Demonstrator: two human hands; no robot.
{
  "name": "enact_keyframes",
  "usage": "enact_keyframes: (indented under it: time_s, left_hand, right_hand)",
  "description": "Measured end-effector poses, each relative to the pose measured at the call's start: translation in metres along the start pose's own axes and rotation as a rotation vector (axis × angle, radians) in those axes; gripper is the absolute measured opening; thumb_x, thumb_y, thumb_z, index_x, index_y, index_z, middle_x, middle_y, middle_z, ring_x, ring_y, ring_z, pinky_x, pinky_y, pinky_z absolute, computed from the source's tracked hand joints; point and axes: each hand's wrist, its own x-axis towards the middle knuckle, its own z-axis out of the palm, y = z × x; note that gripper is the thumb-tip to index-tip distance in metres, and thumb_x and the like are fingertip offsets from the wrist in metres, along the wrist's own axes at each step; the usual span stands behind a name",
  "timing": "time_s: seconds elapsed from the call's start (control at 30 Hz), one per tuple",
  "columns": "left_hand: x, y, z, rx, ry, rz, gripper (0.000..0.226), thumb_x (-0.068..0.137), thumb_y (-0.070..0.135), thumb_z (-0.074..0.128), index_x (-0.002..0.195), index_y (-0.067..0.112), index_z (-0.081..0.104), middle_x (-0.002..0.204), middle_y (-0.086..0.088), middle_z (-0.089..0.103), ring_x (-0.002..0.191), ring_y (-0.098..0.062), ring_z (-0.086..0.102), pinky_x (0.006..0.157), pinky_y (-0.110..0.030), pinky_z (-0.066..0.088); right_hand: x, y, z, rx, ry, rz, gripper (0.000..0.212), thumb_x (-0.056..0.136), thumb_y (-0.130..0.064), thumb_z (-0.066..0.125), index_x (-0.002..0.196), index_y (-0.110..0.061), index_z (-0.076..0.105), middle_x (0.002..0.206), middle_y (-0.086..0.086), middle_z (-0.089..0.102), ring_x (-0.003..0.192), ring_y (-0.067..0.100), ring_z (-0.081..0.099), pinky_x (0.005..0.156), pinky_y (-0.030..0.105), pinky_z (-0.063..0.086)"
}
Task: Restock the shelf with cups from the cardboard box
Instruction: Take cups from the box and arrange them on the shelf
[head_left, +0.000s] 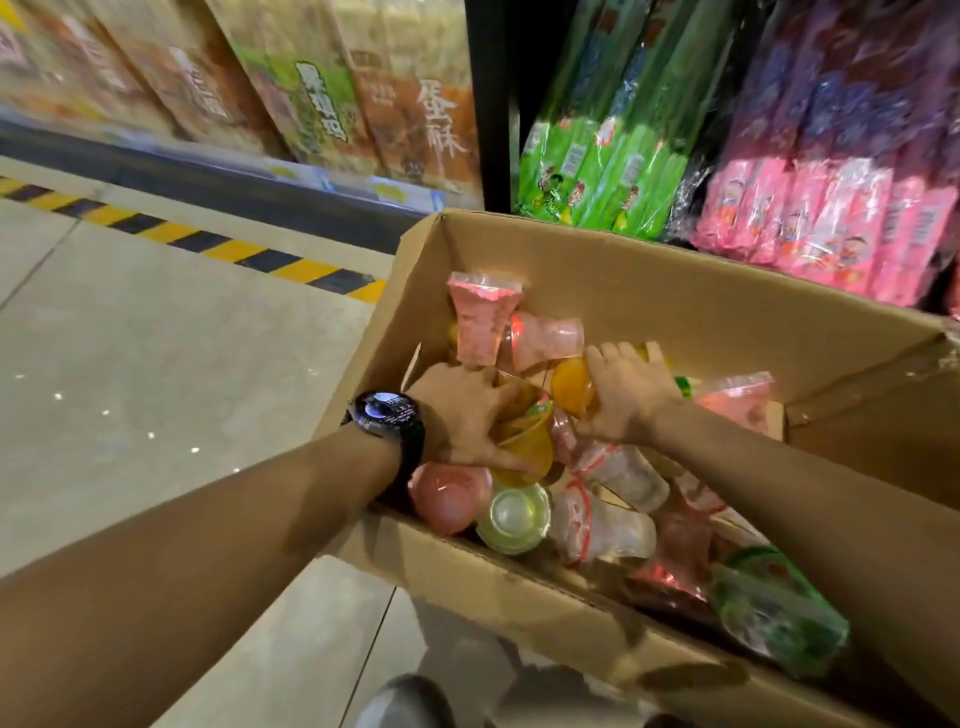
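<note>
An open cardboard box (649, 275) stands on the floor, holding several plastic cups in pink, yellow, orange, clear and green. My left hand (462, 415), with a black watch on the wrist, is inside the box and closed around a yellow cup (527, 441). My right hand (623, 395) is beside it, gripping an orange cup (571, 384). A pink cup (449, 496) and a pale yellow cup (514, 517) lie just below my left hand. Pink wrapped cups (483, 322) stand at the box's far end.
The shelf behind the box holds green packs (597, 176) and pink packs (821, 228). To the left is another shelf with boxed goods (322, 104). Yellow-black hazard tape (208, 244) runs across the tiled floor. My shoe (410, 701) is near the box.
</note>
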Motion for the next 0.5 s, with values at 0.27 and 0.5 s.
enact_keyframes:
  time_s: [0.27, 0.5]
  left_hand:
    - [-0.003, 0.007, 0.004, -0.04, -0.03, 0.049, 0.094, 0.07, 0.081, 0.057, 0.148, 0.035, 0.031, 0.129, -0.004, 0.059, 0.124, -0.029, 0.046, 0.107, -0.041, 0.033]
    - [0.002, 0.012, -0.007, -0.247, 0.148, 0.04, 0.094, 0.068, 0.057, 0.079, 0.144, 0.025, 0.033, 0.129, -0.008, 0.04, 0.105, -0.027, 0.058, 0.09, -0.038, 0.051]
  right_hand:
    - [-0.012, -0.002, -0.003, 0.209, 0.128, 0.015, 0.081, 0.068, -0.06, 0.067, 0.132, -0.018, 0.038, 0.122, 0.005, 0.047, 0.122, 0.026, 0.043, 0.117, 0.056, 0.014]
    - [-0.03, 0.008, -0.04, 0.36, 0.3, -0.089, 0.079, 0.06, -0.04, 0.078, 0.128, -0.022, 0.041, 0.115, 0.007, 0.032, 0.11, 0.025, 0.034, 0.084, 0.043, 0.048]
